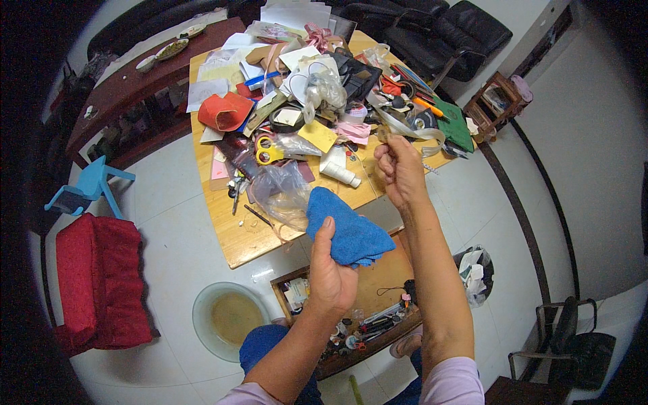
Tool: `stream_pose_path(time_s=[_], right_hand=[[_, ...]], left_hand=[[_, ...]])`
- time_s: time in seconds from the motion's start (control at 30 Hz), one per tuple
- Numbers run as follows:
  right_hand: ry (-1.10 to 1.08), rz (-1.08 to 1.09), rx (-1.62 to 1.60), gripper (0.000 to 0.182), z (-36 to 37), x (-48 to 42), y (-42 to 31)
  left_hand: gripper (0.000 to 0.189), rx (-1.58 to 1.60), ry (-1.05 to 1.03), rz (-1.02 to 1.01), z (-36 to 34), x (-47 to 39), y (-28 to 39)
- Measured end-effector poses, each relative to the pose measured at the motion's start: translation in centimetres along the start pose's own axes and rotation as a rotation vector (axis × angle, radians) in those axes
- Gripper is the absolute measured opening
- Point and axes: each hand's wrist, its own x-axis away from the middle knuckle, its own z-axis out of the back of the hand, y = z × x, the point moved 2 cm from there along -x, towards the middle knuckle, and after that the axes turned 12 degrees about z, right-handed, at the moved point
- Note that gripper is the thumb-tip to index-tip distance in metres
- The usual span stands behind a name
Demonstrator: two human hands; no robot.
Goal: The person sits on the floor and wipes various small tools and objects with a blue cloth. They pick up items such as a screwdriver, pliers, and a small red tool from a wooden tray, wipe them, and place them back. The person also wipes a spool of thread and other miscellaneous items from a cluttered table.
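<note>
My left hand (331,278) grips a folded blue cloth (347,230), thumb on top, just off the front edge of the wooden table (235,243). Over the table's right side, my right hand (400,167) is closed with its fingertips pinching a small brownish, see-through item (383,133), too small to name. A spool of white thread (341,173) lies left of that hand, near yellow-handled scissors (266,150) and a clear plastic bag (283,192). Below my hands sits a wooden drawer (379,273) holding pens, a small box and loose bits.
Papers, a red paper piece (225,111), a green folder (454,124) and an orange-handled tool (428,107) crowd the table. On the floor stand a basin of murky water (202,316), a red-covered stool (98,283), a blue plastic chair (88,185) and a lined waste bin (487,283).
</note>
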Motion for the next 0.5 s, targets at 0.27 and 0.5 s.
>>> stream_pose_path(time_s=[0.27, 0.5], right_hand=[[-0.006, 0.006, -0.254, 0.019, 2.0, -0.8, 0.2], [0.016, -0.006, -0.307, 0.02, 2.0, -0.7, 0.5]], left_hand=[[0.048, 0.029, 0.029, -0.011, -0.1, -0.1, -0.1], [0.049, 0.008, 0.029, -0.001, -0.1, 0.0, 0.1]])
